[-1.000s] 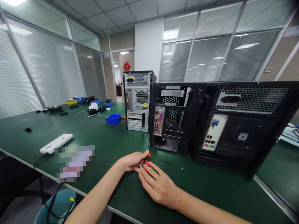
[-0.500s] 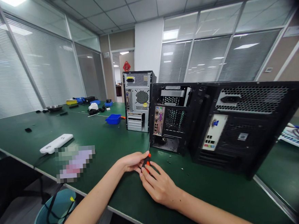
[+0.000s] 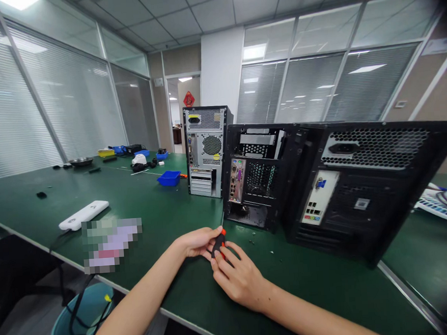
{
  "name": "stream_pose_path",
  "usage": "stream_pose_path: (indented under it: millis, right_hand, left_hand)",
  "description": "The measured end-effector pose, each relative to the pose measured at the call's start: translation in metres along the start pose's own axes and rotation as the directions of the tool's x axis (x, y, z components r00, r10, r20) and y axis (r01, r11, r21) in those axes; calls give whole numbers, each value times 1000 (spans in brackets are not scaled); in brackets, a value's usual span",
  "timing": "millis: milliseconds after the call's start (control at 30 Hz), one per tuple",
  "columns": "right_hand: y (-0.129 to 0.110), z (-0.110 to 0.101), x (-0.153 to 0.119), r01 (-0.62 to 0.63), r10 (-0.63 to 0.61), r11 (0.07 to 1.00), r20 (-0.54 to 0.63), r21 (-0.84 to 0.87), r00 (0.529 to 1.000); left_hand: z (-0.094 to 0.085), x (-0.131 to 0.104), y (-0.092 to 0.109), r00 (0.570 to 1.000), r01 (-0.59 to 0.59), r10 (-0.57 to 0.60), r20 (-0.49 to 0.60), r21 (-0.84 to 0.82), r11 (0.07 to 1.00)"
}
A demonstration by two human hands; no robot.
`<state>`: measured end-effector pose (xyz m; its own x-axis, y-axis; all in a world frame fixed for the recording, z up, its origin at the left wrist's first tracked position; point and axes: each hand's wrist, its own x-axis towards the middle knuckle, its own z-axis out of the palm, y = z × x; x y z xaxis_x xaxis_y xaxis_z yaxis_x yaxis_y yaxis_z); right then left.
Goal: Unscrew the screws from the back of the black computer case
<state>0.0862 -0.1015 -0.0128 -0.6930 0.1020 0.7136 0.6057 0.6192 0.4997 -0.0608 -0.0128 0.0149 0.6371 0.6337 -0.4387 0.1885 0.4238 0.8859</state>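
A screwdriver [image 3: 217, 245] with a black and orange handle is held between both hands, its thin shaft pointing away toward the lower left corner of the middle computer case [image 3: 260, 177]. My left hand [image 3: 200, 241] grips it near the top of the handle, with the thumb by the orange collar. The fingers of my right hand [image 3: 241, 278] are bent round the lower end of the handle. Whether the tip touches the case cannot be made out. That case stands upright, rear side facing me, with an open slot at its top.
A black case [image 3: 349, 210] stands at right, a silver-backed case [image 3: 203, 153] behind. Small screws [image 3: 253, 240] lie on the green table [image 3: 159, 294]. Leftward are a white power bank [image 3: 84, 215], a blurred-out item [image 3: 112, 246] and a blue tray [image 3: 169, 179]. Below stands a teal bucket [image 3: 58, 322].
My right hand's fingers have shifted slightly on the screwdriver handle, which appears turned a little. My left hand and the cases stay where they were.
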Motion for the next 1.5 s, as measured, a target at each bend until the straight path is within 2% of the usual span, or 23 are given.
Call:
stream_pose_path:
  millis: [500,833,1133,1500]
  right_hand:
    - [-1,1,-2,-25,25,1000,35,14,999]
    - [0,1,-3,-41,41,999,13,24,999]
    - [1,-1,0,-60,60,998,-2,21,998]
    - [1,3,-5,-56,55,998,35,39,998]
  left_hand:
    - [-3,4,-4,999,5,-3,38,-46,999]
    - [0,1,0,998,28,-24,53,-65,997]
    - [1,1,0,995,9,4,98,-132,991]
    - [-4,4,-3,994,5,6,113,-97,995]
